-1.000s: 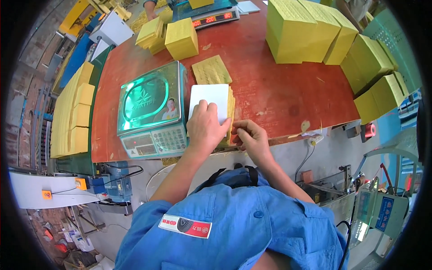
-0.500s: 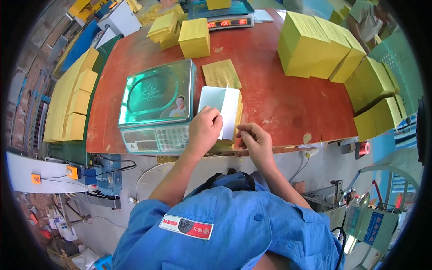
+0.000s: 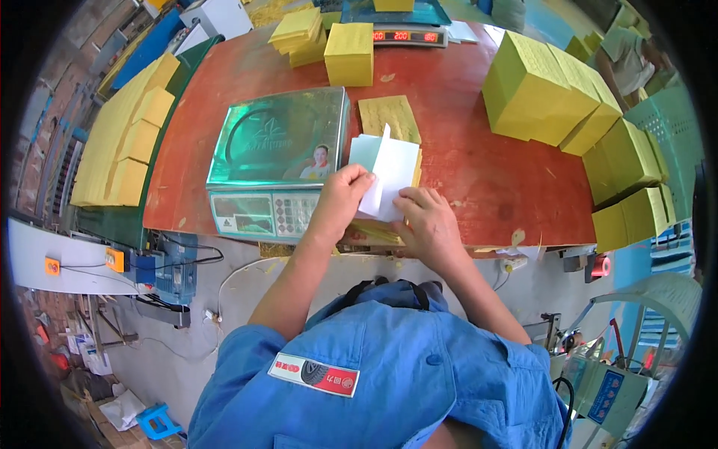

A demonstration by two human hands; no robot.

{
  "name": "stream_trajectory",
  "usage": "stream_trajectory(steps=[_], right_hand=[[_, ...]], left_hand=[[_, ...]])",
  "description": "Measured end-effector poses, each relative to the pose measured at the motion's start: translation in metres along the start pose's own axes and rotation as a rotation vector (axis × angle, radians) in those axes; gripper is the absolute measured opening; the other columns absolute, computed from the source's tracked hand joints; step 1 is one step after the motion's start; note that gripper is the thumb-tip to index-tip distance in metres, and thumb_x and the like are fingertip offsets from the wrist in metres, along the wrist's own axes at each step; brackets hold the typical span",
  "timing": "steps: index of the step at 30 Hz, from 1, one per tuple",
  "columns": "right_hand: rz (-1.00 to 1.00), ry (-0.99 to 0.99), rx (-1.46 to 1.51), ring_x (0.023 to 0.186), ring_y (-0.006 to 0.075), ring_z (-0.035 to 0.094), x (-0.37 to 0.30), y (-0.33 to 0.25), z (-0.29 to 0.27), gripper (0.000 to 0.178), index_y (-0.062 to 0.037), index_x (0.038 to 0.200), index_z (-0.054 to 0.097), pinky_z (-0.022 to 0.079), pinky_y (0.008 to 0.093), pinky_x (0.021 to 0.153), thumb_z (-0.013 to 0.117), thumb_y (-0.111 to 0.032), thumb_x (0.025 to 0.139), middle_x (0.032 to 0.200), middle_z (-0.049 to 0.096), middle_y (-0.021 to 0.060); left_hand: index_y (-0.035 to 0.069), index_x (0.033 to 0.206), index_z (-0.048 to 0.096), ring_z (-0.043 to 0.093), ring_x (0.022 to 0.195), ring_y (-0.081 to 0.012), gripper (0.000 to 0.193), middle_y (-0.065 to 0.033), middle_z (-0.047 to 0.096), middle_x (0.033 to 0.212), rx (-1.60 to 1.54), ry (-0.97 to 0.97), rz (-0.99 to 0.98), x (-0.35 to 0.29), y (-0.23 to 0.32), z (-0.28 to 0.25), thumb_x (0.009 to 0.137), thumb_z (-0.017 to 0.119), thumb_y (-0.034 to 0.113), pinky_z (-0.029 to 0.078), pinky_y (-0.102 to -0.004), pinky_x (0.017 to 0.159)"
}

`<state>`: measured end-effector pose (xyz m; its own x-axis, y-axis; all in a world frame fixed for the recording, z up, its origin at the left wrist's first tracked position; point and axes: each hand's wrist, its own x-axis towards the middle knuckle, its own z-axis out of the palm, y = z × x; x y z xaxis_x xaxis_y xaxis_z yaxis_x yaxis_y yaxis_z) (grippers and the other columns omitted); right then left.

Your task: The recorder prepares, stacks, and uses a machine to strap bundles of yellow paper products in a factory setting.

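Folded white paper (image 3: 400, 168) lies on top of a stack of yellow paper sheets (image 3: 380, 229) at the near edge of the red table, and a narrow flap of it stands up. My left hand (image 3: 340, 202) is closed, its thumb and forefinger pinching the paper's left part. At the near right corner, my right hand (image 3: 432, 224) is closed on the white paper and the stack's edge, with its fingers bent and its thumb partly hidden. A rough yellow sheet (image 3: 389, 118) lies just beyond the white paper.
Left of my hands stands a metal-topped weighing scale (image 3: 280, 142). Yellow paper blocks (image 3: 349, 56) and a second scale (image 3: 407, 36) stand at the far side. Large yellow stacks line the right (image 3: 531, 90) and left (image 3: 112, 157). Another person (image 3: 624, 63) is at far right.
My right hand has come in from beside the stack onto the paper's near right corner. My left hand now pinches the paper's left part, and the upright flap has shifted. The view has moved slightly.
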<state>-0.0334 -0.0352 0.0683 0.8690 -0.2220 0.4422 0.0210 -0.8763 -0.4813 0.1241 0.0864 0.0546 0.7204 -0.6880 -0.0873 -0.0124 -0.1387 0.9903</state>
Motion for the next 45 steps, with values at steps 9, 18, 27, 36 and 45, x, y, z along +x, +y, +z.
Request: stream_trajectory(steps=[9, 18, 27, 36, 45], right_hand=[[-0.205, -0.148, -0.142, 0.088, 0.0283, 0.063, 0.012, 0.007, -0.011, 0.019, -0.0024, 0.089, 0.062, 0.055, 0.0381, 0.073, 0.065, -0.006, 0.071, 0.098, 0.064, 0.0115], [-0.329, -0.149, -0.051, 0.087, 0.0288, 0.060, 0.003, 0.013, -0.016, 0.023, 0.0007, 0.093, 0.059, 0.054, 0.0369, 0.075, 0.062, -0.006, 0.071, 0.096, 0.059, 0.0124], [-0.299, -0.104, -0.033, 0.087, 0.0299, 0.061, -0.001, 0.019, -0.010, 0.022, 0.0010, 0.094, 0.059, 0.055, 0.0373, 0.074, 0.062, -0.003, 0.073, 0.097, 0.060, 0.0130], [-0.220, -0.087, 0.008, 0.084, 0.0310, 0.062, -0.002, 0.010, -0.024, 0.017, 0.0012, 0.091, 0.057, 0.054, 0.0392, 0.068, 0.061, 0.000, 0.075, 0.094, 0.059, 0.0145], [0.349, 0.131, 0.403, 0.072, 0.0213, 0.064, -0.026, 0.016, -0.007, 0.023, 0.0025, 0.093, 0.056, 0.053, 0.0343, 0.065, 0.067, -0.018, 0.090, 0.090, 0.061, 0.0134]], left_hand=[[0.006, 0.086, 0.061, 0.046, 0.071, -0.0024, 0.012, 0.0065, 0.054, 0.077, -0.268, 0.040, 0.033, -0.005, 0.012, -0.017, 0.094, 0.062, 0.015, 0.037, -0.0207, 0.066], [0.003, 0.083, 0.058, 0.043, 0.068, -0.0011, 0.010, 0.0063, 0.051, 0.074, -0.242, 0.106, 0.068, -0.014, 0.008, -0.021, 0.091, 0.061, 0.008, 0.035, -0.0197, 0.059], [0.005, 0.084, 0.056, 0.044, 0.067, -0.0015, 0.010, 0.0061, 0.051, 0.075, -0.060, 0.067, 0.112, -0.011, 0.014, -0.014, 0.092, 0.059, 0.007, 0.038, -0.0195, 0.059], [0.002, 0.083, 0.055, 0.044, 0.064, -0.0038, 0.009, 0.0023, 0.049, 0.069, 0.188, 0.147, 0.210, -0.020, 0.036, -0.007, 0.089, 0.060, 0.005, 0.037, -0.0233, 0.057], [0.000, 0.083, 0.053, 0.048, 0.063, -0.0090, 0.010, -0.0043, 0.052, 0.066, 0.219, 0.059, 0.158, -0.020, 0.007, 0.016, 0.087, 0.060, 0.005, 0.042, -0.0275, 0.058]])
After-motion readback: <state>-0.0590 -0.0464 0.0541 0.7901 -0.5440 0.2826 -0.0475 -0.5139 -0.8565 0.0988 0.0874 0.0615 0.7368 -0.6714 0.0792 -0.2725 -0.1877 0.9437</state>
